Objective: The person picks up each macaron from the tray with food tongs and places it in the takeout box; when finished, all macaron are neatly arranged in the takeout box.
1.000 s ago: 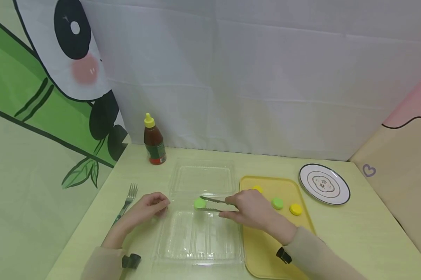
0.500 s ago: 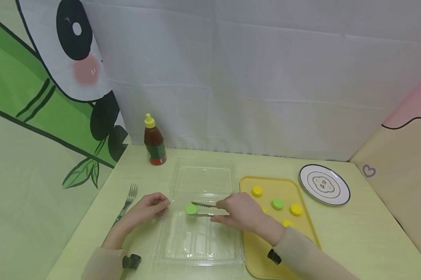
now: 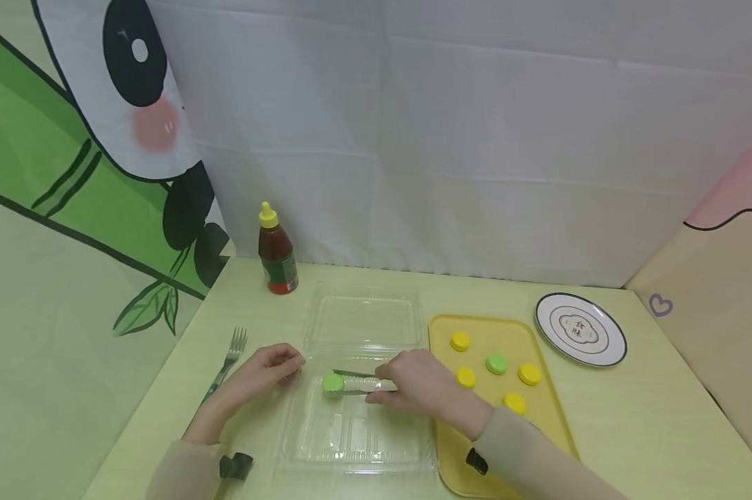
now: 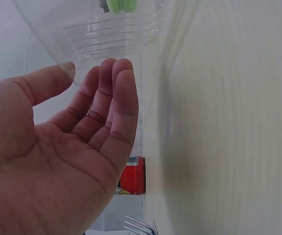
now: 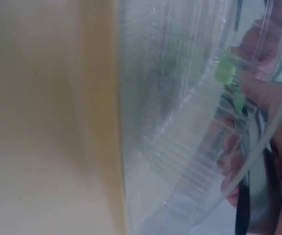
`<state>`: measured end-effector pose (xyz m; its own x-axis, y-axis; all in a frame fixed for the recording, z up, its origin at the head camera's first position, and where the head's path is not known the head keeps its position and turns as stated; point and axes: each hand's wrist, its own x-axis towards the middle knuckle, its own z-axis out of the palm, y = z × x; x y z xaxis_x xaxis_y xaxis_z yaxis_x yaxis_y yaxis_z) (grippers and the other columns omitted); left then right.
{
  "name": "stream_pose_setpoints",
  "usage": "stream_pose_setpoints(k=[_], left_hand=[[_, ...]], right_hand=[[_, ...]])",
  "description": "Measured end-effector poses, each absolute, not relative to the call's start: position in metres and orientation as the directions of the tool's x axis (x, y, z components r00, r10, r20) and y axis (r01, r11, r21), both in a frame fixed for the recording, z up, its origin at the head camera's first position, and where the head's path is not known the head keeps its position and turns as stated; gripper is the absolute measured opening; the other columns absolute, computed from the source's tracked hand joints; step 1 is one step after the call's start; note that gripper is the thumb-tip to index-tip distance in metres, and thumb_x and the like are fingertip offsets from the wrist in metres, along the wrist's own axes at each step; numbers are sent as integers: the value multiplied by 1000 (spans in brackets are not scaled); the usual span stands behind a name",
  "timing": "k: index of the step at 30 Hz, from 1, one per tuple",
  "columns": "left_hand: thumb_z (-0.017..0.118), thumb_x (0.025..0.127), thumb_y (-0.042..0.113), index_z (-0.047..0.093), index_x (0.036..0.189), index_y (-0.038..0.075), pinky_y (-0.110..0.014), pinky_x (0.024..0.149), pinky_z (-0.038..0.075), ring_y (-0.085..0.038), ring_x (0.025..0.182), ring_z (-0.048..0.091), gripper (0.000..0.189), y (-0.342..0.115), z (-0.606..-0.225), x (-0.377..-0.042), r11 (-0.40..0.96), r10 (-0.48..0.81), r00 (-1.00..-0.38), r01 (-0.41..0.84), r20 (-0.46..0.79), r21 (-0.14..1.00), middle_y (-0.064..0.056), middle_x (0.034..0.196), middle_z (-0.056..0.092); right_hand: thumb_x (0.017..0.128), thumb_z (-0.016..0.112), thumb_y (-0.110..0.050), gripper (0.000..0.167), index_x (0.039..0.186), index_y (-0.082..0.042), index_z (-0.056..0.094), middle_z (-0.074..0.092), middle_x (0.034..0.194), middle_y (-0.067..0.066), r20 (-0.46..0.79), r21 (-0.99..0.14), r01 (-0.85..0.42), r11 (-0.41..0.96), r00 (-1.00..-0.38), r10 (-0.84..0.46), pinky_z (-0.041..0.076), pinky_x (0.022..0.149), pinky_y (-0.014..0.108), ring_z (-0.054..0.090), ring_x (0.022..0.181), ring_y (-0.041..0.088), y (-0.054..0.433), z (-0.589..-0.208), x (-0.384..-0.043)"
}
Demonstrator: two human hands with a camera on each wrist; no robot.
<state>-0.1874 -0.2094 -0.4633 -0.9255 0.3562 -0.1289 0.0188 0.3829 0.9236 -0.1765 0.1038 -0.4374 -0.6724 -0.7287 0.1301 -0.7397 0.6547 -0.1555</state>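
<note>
In the head view my right hand (image 3: 422, 386) holds a pair of metal tongs (image 3: 354, 373). Between the tongs' tips is a round green macaron (image 3: 332, 384), over the far left part of an opened clear plastic container (image 3: 358, 434). My left hand (image 3: 264, 375) lies at the container's left side near the hinge. In the left wrist view its fingers bend loosely, with a gap to the thumb and the plastic edge close to the thumb tip. The right wrist view shows the tongs' dark handle (image 5: 243, 208) partly through clear plastic.
A yellow tray (image 3: 475, 451) at the right carries several yellow macarons (image 3: 529, 374) and a green one (image 3: 496, 364). Beyond it lies a white plate (image 3: 580, 329). A sauce bottle (image 3: 278, 253) stands at the back left, and a fork (image 3: 230, 357) lies beside my left arm.
My right hand has carried the green macaron in the tongs leftward and a little nearer to me. More of the tray's macarons are now visible. The left hand has stayed in place.
</note>
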Motion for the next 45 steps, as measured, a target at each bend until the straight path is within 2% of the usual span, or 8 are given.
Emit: stream_pose_setpoints(k=[8,20,32,39,42,45], left_hand=[[58,103,22,62,108,-4,-32,71,49,-23,83,56,27,-208,-462,-187,385,362,-924,27,-124,923,-11,91,62],[58,102,21,61,106,-6,-32,71,49,-23,82,56,28,-208,-462,-188,386,372,-921,42,-114,922,-12,88,61],[58,102,22,61,106,-6,-32,72,49,-23,83,57,28,-208,-462,-188,384,369,-922,36,-118,922,-12,89,62],[59,102,22,62,106,-6,-32,72,49,-22,83,57,28,-208,-461,-188,381,371,-922,41,-113,924,-11,89,62],[59,102,22,62,106,-6,-32,72,49,-22,83,57,28,-209,-462,-188,381,371,-921,39,-114,924,-12,89,62],[59,102,22,62,106,-6,-32,73,50,-22,83,58,28,-209,-462,-188,380,371,-921,36,-116,924,-12,89,63]], right_hand=[[89,69,-53,38,69,-24,54,38,54,-17,136,-163,-748,643,-663,-736,28,47,18,31,50,0,99,-444,-178],[89,70,-52,36,72,-22,60,45,59,-16,109,-167,-730,663,-682,-724,32,48,20,36,51,2,93,-445,-174],[87,71,-55,37,88,-18,73,57,65,-15,94,-151,-720,677,-692,-716,34,48,19,42,52,1,92,-446,-175],[85,72,-58,45,103,-17,77,73,85,-8,98,-130,-710,692,-704,-703,44,55,21,58,62,2,92,-446,-175],[84,71,-61,46,100,-18,77,69,75,-11,89,-124,-706,697,-707,-701,43,53,22,56,59,3,91,-447,-175],[83,70,-62,45,92,-18,75,53,60,-14,87,-127,-703,700,-711,-698,36,48,21,44,52,2,90,-447,-175]])
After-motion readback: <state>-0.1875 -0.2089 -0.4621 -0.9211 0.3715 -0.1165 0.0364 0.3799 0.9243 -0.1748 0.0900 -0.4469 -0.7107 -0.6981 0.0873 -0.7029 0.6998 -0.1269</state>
